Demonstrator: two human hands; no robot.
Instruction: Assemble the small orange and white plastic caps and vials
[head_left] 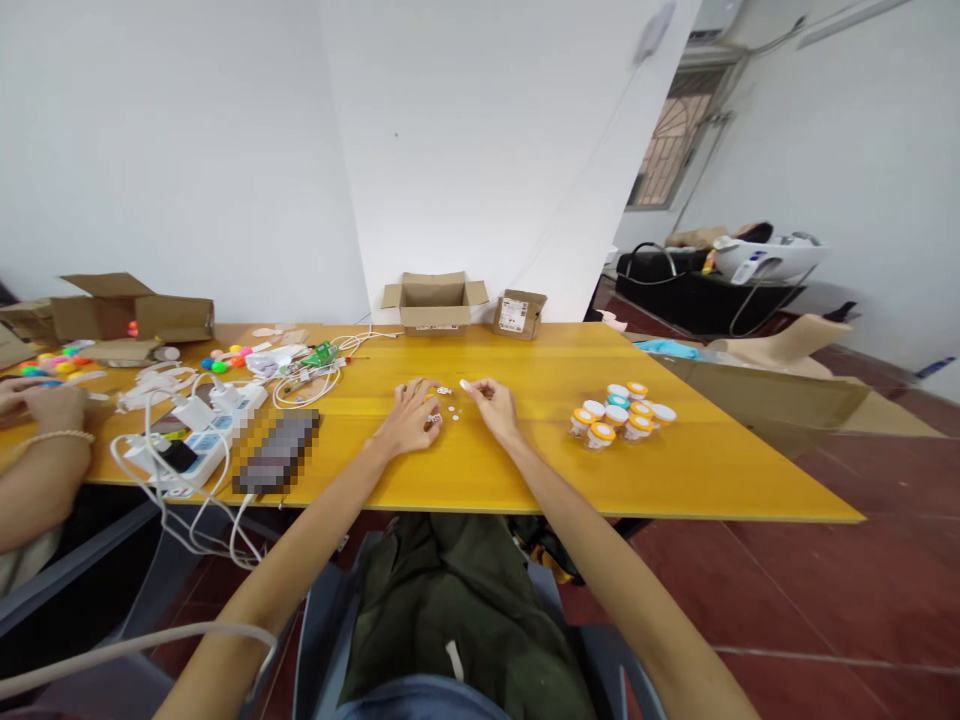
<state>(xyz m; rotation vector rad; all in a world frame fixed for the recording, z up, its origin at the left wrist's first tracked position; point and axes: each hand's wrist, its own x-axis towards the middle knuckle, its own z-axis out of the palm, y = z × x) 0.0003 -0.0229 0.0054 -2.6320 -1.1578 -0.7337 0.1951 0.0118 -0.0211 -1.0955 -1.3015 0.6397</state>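
My left hand (409, 418) rests on the yellow table (555, 370), its fingers curved and apart. A small white piece with dark markings (435, 418) lies by its thumb, and a similar marked piece (444, 391) is just beyond its fingertips. My right hand (495, 405) is closed in a pinch on a small flat white piece (466, 385), raised a little above the table. Between the hands lie small white discs (454, 417). To the right stands a cluster of small clear jars (600, 434) with orange or teal rims and white tops.
On the left are a power strip (217, 440) with tangled white cables, a pixelated phone-like object (277, 452) and another person's hands (52, 415). Open cardboard boxes (435, 300) stand against the wall. A large carton (757, 400) sits beyond the table's right edge.
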